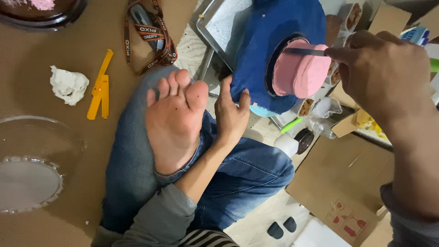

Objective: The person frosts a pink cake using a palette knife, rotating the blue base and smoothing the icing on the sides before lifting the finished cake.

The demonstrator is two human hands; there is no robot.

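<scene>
A small pink frosted cake [299, 72] sits on a round blue board [270, 32] that is tilted toward me. My left hand [232, 112] grips the board's lower edge, next to my bare foot [176, 116]. My right hand [384, 73] holds a flat metal spatula [304, 51], whose blade lies across the top edge of the pink cake.
A metal tray [215, 25] lies under the board. Cardboard [338, 178] and small containers [302, 142] lie at the right. On the brown floor are a yellow plastic tool [100, 87], a crumpled white tissue [68, 84], a lanyard [148, 34] and a clear lid [32, 164].
</scene>
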